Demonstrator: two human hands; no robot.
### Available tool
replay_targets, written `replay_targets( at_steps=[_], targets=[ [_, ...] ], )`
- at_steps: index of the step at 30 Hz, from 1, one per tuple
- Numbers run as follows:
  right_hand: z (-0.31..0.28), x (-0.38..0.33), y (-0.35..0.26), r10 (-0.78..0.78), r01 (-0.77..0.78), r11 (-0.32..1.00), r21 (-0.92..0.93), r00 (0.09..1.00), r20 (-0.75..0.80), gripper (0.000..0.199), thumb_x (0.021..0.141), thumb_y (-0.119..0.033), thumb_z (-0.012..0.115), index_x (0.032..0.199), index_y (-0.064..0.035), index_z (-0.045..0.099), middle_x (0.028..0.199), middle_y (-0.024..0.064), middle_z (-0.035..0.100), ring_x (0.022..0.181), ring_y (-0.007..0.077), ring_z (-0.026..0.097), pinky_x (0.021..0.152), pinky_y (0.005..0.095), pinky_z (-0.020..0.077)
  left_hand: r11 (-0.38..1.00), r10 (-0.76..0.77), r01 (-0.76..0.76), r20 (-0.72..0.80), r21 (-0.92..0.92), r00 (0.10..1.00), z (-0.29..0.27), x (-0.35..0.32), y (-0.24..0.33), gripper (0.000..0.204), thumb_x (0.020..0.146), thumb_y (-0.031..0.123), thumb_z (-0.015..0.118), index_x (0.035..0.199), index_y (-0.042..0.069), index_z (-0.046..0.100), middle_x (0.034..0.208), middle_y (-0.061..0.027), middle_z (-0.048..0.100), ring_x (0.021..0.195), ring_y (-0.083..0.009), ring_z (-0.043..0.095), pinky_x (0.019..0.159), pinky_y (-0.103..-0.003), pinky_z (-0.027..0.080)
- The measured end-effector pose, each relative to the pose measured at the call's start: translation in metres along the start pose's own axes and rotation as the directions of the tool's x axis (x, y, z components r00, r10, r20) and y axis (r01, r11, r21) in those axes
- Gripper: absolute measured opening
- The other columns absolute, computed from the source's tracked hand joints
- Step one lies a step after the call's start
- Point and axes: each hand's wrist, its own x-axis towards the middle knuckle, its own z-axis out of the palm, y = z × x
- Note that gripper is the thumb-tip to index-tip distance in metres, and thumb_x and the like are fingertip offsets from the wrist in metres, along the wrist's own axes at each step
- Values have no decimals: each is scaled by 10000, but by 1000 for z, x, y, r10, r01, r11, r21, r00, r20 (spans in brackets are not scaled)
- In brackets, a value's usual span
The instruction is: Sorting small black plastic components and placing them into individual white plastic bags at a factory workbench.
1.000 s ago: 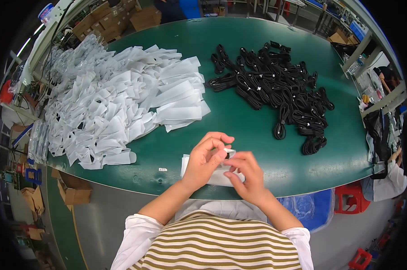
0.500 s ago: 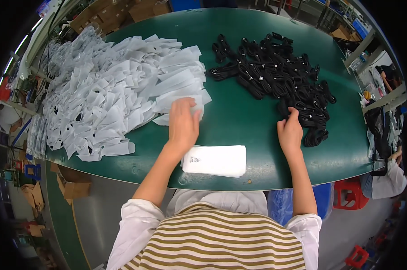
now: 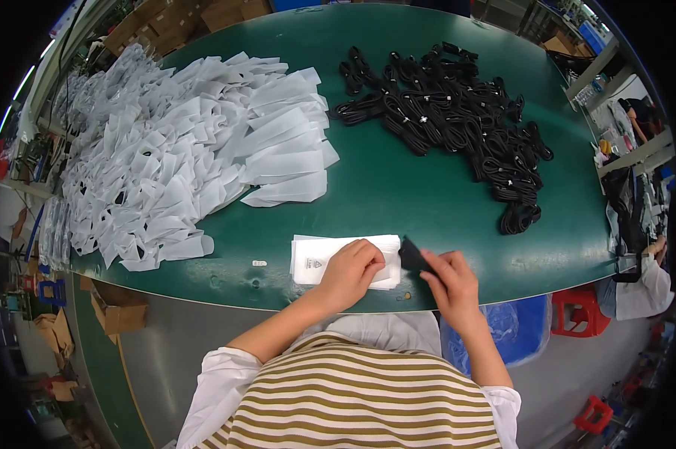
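Note:
A stack of flat white plastic bags [image 3: 319, 251] lies near the table's front edge. My left hand [image 3: 349, 275] rests over its right part, thumb and fingers pinched together at the top bag's right end. Just right of the stack, my right hand [image 3: 455, 288] grips a bundled black cable [image 3: 415, 257], which points toward the bags' right end. Farther back on the right spreads a heap of bundled black cables [image 3: 465, 131]. A big pile of whitish translucent bags [image 3: 181, 157] with dark things inside some covers the left side.
The green table [image 3: 278, 232] curves in front of me; a small white tag [image 3: 259, 263] lies on it. Below its edge are a blue bin [image 3: 529, 322] with a clear liner, a red stool [image 3: 573, 310] and a cardboard box [image 3: 121, 310]. Another person's sleeve [image 3: 652, 288] shows at right.
My right hand has come from the cable heap toward the stack, bringing a black cable bundle. My left hand has moved down from the bag pile onto the white stack and closed its fingers.

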Motion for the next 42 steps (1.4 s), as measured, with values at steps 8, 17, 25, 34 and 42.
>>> replay_targets(
  at_steps=[8,17,25,34,42],
  targets=[
    [-4,1,-1,-98,107,994,-11,939,331,211,866,-127,706,1067,-65,691,823,89,586,656,193,590,548,311,471,980,119,-117,7,-159,993,-9,4,10,119,800,-17,662,866,35,578,906,-85,585,839,-281,546,764,-367,459],
    [16,-5,0,506,-829,228,511,549,666,192,996,-194,554,879,-58,620,816,45,636,666,95,568,565,265,465,952,305,-306,-96,4,948,-31,11,20,116,796,-8,682,856,39,594,938,-85,607,852,-271,552,748,-355,455],
    [12,2,-16,-118,80,965,250,983,139,178,809,-65,732,952,-27,634,891,108,598,718,225,571,603,326,472,993,72,-82,-121,-80,990,-34,5,10,79,835,13,676,866,28,605,908,-91,629,825,-237,575,693,-314,464],
    [6,8,-14,-367,362,930,68,925,99,300,704,-43,794,964,-42,645,899,120,572,739,280,574,604,363,484,998,70,-66,-264,23,962,-43,5,4,70,839,2,669,875,29,614,919,-90,625,813,-227,574,674,-301,467],
    [-35,12,-34,43,-47,988,-145,999,-29,545,639,-29,842,1121,-19,587,924,140,584,777,301,590,633,380,494,974,196,-168,-205,149,959,-24,-2,4,77,832,-18,648,873,12,591,875,-119,585,815,-296,581,699,-362,482]
  ],
)
